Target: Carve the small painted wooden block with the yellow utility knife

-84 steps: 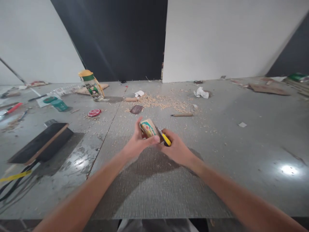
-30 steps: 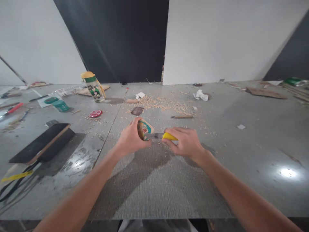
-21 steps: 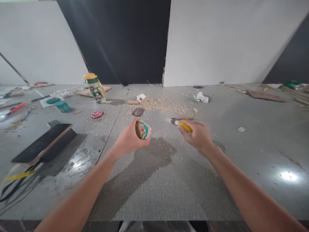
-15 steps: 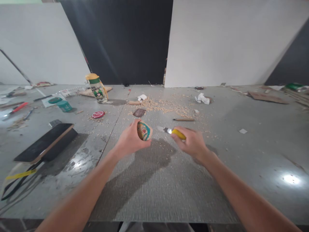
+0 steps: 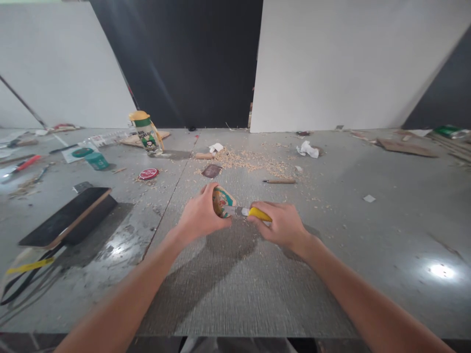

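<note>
My left hand [image 5: 202,212] is wrapped round a small rounded piece of wood [image 5: 227,197], pale at the rim and painted teal, ochre and red on the face turned right. A knife [image 5: 260,214] with a yellow handle is in the closed fingers of my right hand [image 5: 281,223]. Its flat metal blade points left and overlaps the painted face; whether it cuts in is too blurred to tell. Both hands are above the grey tabletop [image 5: 235,289]. Beyond them lie a thin wooden-handled carving tool [image 5: 280,181] and a dark brown flat piece [image 5: 212,170].
Wood shavings [image 5: 245,161] are spread behind the hands, near crumpled white paper [image 5: 308,149]. To the left are a dark brush-like block [image 5: 68,218], a red round lid [image 5: 148,173], a teal container [image 5: 96,160] and a yellow-capped bottle [image 5: 146,133]. Upright panels [image 5: 176,63] stand behind.
My right hand has moved left and slightly down, bringing the knife blade from beside the painted wood to over its face. My left hand has shifted slightly right with the piece.
</note>
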Demonstrator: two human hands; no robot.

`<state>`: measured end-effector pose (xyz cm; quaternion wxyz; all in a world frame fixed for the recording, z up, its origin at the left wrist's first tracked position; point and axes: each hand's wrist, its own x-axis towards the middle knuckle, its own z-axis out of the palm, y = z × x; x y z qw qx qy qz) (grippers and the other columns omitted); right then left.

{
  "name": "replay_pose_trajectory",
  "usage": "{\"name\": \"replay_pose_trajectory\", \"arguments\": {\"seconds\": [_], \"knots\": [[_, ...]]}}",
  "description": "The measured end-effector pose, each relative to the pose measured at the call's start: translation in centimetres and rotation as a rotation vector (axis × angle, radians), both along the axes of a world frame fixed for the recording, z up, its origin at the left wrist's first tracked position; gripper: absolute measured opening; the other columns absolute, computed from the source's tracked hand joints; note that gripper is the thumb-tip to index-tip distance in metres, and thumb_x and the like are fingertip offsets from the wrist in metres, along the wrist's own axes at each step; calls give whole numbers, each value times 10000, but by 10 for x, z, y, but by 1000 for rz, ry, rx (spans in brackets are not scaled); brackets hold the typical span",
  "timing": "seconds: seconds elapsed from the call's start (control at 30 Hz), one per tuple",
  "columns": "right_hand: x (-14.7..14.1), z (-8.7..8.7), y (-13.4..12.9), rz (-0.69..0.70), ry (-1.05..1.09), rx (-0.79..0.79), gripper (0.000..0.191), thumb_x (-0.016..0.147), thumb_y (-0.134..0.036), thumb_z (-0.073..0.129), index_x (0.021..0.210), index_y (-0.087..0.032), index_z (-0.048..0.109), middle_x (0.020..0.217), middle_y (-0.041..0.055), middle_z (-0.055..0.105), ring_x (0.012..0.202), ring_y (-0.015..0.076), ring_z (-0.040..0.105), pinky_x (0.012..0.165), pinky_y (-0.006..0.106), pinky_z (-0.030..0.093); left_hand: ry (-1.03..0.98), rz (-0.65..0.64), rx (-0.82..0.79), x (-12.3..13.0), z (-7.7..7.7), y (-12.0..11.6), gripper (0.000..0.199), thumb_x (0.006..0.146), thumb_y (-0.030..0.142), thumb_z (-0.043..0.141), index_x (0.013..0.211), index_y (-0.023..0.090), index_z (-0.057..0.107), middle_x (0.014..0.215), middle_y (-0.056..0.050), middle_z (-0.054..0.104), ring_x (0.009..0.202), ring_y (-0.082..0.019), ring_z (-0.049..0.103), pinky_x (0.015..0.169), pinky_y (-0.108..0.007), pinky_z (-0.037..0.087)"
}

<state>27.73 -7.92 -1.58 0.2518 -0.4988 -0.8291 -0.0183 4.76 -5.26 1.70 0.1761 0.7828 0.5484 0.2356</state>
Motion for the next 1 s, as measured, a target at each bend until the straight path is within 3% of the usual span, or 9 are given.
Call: {"name": "replay_pose_trajectory", "arguments": {"seconds": [0.43,0.63,0.7,0.83,1.0], "knots": [[1,0,1,-21,-27,72,388,930,-541,459,1001,-224,671,858,35,748,743,205,678,606,279,362,-16,-14,4,-1,-4,3,743,627,410,736,1265,197,420,1158,-111,605,960,-288,613,812,-411,486],[30,5,15,-287,48,138,379,962,-464,416,1040,-194,670,869,82,750,707,247,680,576,303,354,27,0,-29,-9,-1,3,840,633,509,737,1333,214,377,1204,-118,594,1023,-324,608,857,-450,483],[33,7,16,-316,57,134,381,960,-462,417,1032,-188,672,851,83,747,704,256,681,571,307,354,40,9,-17,-11,1,2,818,639,508,732,1322,215,390,1200,-111,597,1015,-321,615,861,-449,483],[14,6,7,-199,24,63,357,946,-505,439,959,-233,671,802,22,739,702,227,683,580,295,369,40,33,40,-9,2,1,767,641,474,730,1292,214,417,1203,-106,600,1025,-316,618,894,-443,470],[-7,3,-5,-97,-14,4,356,949,-513,437,1003,-247,667,847,10,753,726,216,693,592,294,379,25,9,38,-5,2,-1,713,651,437,716,1274,231,436,1175,-101,602,979,-294,632,852,-420,483]]}}
